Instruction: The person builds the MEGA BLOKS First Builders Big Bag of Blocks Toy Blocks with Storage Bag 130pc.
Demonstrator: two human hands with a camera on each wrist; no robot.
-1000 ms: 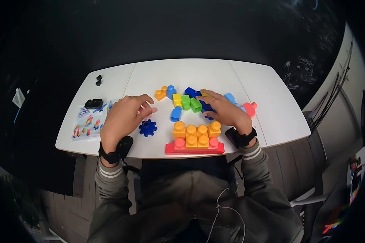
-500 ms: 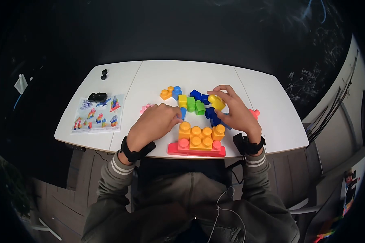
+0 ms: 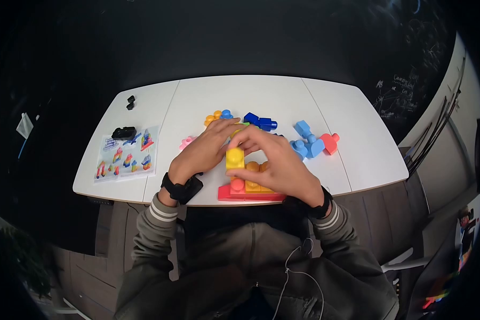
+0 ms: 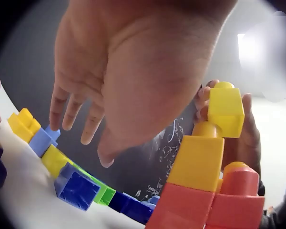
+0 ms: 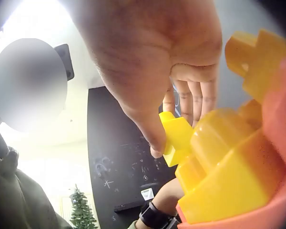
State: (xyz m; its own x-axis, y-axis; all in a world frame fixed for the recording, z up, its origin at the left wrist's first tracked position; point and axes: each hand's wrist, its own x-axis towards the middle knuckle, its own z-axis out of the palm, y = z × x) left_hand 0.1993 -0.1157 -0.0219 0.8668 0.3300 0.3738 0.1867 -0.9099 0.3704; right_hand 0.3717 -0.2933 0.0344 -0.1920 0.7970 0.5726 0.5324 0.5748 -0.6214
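My right hand [image 3: 280, 162] pinches a yellow block [image 3: 235, 158] between thumb and fingertips, its stud upward. The block is right over the left end of a stack of orange blocks [image 3: 253, 169] on a long red base [image 3: 250, 197]. In the left wrist view the yellow block [image 4: 225, 112] overlaps the top of an orange block [image 4: 195, 160]. My left hand [image 3: 208, 145] is just left of the stack, fingers loosely extended with nothing in them. Below its fingers are a blue block [image 4: 78, 188] and other loose blocks, partly hidden in the head view.
Dark blue blocks [image 3: 260, 122] lie behind the hands, with orange pieces [image 3: 213, 117] to their left. Light blue pieces [image 3: 312, 148] and a red piece [image 3: 330, 144] lie at right. A picture leaflet [image 3: 124, 157] with a black object [image 3: 124, 133] on it lies at left.
My right hand has carried the yellow block from the right of the loose blocks leftward to above the stack's left end. My left hand first moved right, then slightly away from my body.
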